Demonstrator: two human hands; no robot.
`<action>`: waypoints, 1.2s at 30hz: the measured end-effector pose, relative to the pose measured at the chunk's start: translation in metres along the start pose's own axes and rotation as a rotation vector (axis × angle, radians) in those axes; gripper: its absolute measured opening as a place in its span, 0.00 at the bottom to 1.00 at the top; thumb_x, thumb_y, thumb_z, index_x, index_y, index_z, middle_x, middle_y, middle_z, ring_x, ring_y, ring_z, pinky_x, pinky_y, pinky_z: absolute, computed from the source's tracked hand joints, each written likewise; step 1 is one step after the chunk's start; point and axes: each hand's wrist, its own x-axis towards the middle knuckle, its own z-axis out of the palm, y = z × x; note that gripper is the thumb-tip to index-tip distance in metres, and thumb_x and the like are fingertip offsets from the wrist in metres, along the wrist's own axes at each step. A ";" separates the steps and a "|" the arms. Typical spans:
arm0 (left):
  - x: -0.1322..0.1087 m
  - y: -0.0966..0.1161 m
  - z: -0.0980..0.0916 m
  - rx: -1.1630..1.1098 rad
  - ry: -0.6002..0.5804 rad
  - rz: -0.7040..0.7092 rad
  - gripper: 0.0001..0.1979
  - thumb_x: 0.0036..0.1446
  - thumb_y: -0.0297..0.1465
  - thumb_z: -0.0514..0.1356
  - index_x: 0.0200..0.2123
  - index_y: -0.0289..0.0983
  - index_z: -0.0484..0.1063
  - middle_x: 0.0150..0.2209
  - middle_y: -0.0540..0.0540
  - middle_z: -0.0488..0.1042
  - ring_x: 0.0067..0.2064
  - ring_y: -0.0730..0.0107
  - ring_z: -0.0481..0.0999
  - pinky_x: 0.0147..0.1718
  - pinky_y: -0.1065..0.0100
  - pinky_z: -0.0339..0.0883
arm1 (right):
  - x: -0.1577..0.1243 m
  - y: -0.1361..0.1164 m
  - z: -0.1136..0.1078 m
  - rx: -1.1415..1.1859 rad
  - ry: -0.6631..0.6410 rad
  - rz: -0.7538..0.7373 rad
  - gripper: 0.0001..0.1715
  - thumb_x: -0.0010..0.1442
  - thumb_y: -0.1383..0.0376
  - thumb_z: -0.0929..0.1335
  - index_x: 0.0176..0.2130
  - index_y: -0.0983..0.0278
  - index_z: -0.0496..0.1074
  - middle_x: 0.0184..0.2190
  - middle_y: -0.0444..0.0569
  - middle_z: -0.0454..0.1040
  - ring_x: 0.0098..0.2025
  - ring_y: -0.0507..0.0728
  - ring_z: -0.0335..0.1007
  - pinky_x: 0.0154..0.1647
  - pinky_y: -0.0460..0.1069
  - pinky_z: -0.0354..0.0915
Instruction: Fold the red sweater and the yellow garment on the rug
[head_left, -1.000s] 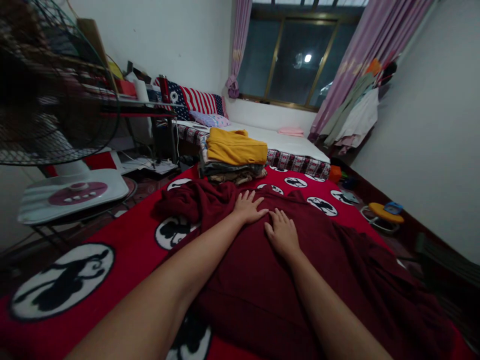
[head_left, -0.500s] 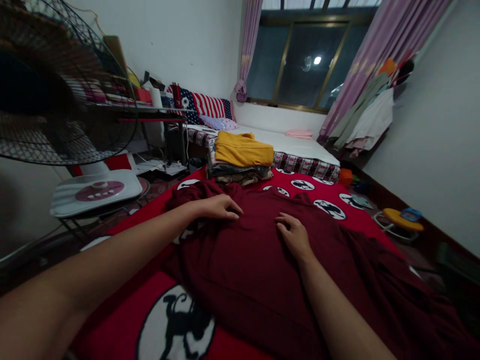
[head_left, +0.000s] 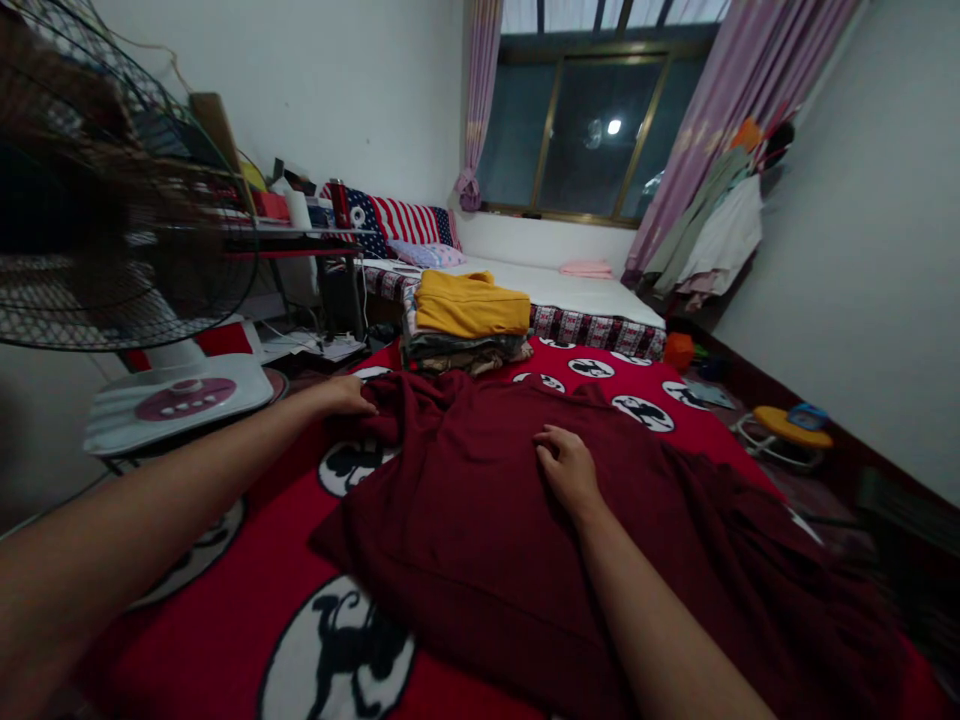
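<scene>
A maroon long-sleeved top (head_left: 480, 510) lies spread over a red blanket (head_left: 217, 620) printed with white ovals and black monkey figures. At the top's left side, my left hand (head_left: 346, 396) is closed on the bunched sleeve; its fingertips are partly lost in the dark cloth. My right hand (head_left: 568, 468) rests on the middle of the top, fingers loosely bent and a little apart, gripping nothing. The other sleeve and side trail in folds toward the lower right.
Beyond the top stands a stack of folded clothes with a yellow garment (head_left: 472, 304) uppermost. A fan (head_left: 180, 385) is close on the left, by a cluttered desk (head_left: 300, 240). A white-topped bed (head_left: 517, 275) lies behind; a yellow stool (head_left: 791, 427) is at right.
My left hand has moved left from the top's upper body to its sleeve, which now lies farther out. My right hand stays on the cloth. The view has shifted slightly right.
</scene>
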 end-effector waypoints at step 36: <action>-0.125 0.133 -0.069 -0.251 -0.478 0.454 0.19 0.47 0.47 0.64 0.34 0.38 0.71 0.29 0.52 0.72 0.31 0.69 0.69 0.26 0.71 0.54 | -0.015 -0.050 -0.031 -0.013 -0.205 -0.634 0.18 0.52 0.67 0.71 0.45 0.61 0.73 0.48 0.51 0.73 0.49 0.60 0.68 0.51 0.54 0.62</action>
